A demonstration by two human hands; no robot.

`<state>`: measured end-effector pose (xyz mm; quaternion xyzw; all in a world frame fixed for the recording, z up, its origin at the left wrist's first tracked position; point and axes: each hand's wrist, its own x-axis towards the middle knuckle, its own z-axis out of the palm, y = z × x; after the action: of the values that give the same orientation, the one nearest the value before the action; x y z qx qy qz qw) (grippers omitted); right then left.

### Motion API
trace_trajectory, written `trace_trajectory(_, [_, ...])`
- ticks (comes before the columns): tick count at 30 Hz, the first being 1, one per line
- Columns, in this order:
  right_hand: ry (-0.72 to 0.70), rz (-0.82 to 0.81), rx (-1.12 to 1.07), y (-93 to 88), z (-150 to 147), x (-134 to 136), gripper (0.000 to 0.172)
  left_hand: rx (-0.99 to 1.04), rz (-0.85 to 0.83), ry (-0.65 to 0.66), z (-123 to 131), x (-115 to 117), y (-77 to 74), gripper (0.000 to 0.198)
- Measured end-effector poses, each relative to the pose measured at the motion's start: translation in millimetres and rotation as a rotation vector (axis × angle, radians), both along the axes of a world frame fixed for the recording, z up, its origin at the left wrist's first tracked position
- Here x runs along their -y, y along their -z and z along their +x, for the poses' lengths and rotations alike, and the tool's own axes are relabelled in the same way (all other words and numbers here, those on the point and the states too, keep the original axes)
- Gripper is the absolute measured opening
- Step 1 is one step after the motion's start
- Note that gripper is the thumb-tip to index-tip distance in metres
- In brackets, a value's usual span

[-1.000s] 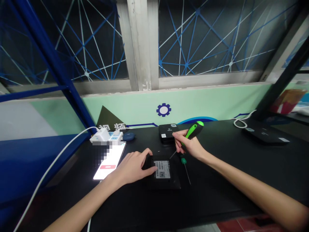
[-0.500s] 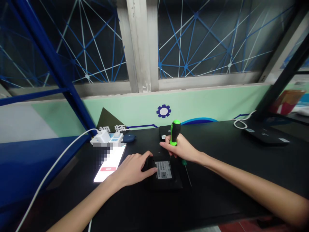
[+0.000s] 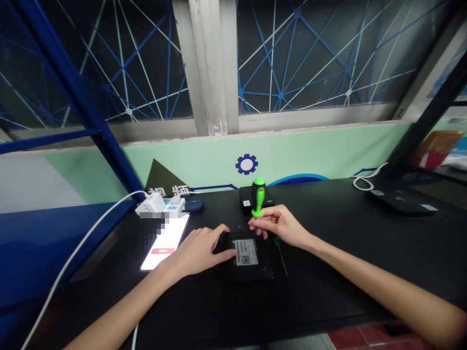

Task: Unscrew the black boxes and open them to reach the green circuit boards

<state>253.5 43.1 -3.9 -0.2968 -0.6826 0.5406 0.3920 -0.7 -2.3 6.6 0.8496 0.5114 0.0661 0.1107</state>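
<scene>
A flat black device box [image 3: 248, 274] with a white printed label [image 3: 247, 252] on its upper face lies on the table. My left hand [image 3: 204, 250] grips its left side, the thumb resting on top by the label and the fingers at the far left corner. Above the box's far edge, my right hand [image 3: 282, 224] pinches a green-and-black screwdriver [image 3: 259, 197] just under its handle. The screwdriver stands nearly upright; its tip is hard to see against the dark box. A thinner screwdriver with a dark green handle [image 3: 277, 241] lies right of the box.
Behind my right hand sits another black box [image 3: 268, 194]. To the left are a lit phone [image 3: 166, 243], a power strip [image 3: 140, 209] with a white plug [image 3: 155, 201] and a dark blue case [image 3: 193, 205]. A black device [image 3: 401, 201] and white cable [image 3: 363, 183] lie far right.
My right fingers have shifted from around the handle's lower part to just below it. The screwdriver's handle has turned and its top moved slightly left. My left hand stays on the box.
</scene>
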Motion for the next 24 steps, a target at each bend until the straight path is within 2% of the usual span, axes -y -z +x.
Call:
trace_trajectory(3, [-0.067, 0.025, 0.006, 0.3, 1.4, 2.5, 0.031, 0.002, 0.002, -0.001, 0.3, 0.0, -0.1, 0.052])
trace_trajectory(11, [0.095, -0.023, -0.049, 2.4, -3.4, 4.7, 0.033, 0.008, -0.010, -0.009, -0.8, -0.1, 1.6, 0.053])
trace_trajectory(13, [0.059, -0.001, -0.033, -1.4, -1.1, 4.2, 0.032, 0.011, -0.011, -0.007, -1.0, -0.6, 2.5, 0.053])
trace_trajectory(16, [-0.070, 0.021, 0.008, -5.6, 2.7, 4.1, 0.034, 0.009, -0.002, -0.009, -1.6, -1.7, 3.9, 0.053])
trace_trajectory(18, [-0.095, 0.012, 0.005, -4.4, 3.1, 4.2, 0.034, 0.007, 0.002, -0.009, -2.0, -2.3, 4.2, 0.054])
trace_trajectory(24, [0.066, -0.038, -0.058, 3.2, -3.5, 3.3, 0.034, 0.018, -0.012, -0.007, -1.5, -1.2, 2.3, 0.055])
